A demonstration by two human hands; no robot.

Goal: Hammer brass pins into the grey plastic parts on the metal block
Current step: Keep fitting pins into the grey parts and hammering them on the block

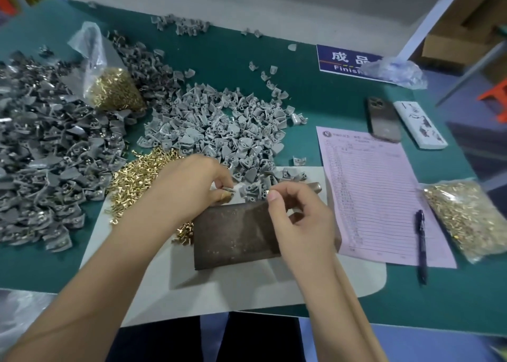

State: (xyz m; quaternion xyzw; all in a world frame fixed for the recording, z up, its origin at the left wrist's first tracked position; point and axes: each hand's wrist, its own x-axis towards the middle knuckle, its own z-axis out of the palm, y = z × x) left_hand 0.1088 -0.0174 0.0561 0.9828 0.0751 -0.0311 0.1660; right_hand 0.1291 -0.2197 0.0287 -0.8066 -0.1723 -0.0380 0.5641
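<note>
A dark metal block (236, 235) lies on a pale mat (208, 287) in front of me. At its far edge sits a small grey plastic part (251, 191). My left hand (192, 186) pinches one side of that part with fingertips curled. My right hand (299, 216) pinches a tiny brass pin (267, 192) at the part's right side. Loose brass pins (137, 175) lie heaped left of the block. A large pile of grey plastic parts (225, 126) spreads behind it. Something metallic, maybe a hammer head (315, 187), peeks out behind my right hand.
Darker grey parts with pins (41, 153) cover the left of the green table. A bag of brass pins (115, 87) stands behind them; another bag (466, 219) lies right. A pink form (378, 197), pen (421, 241), phone (382, 120) and blue sign (348, 60) sit right.
</note>
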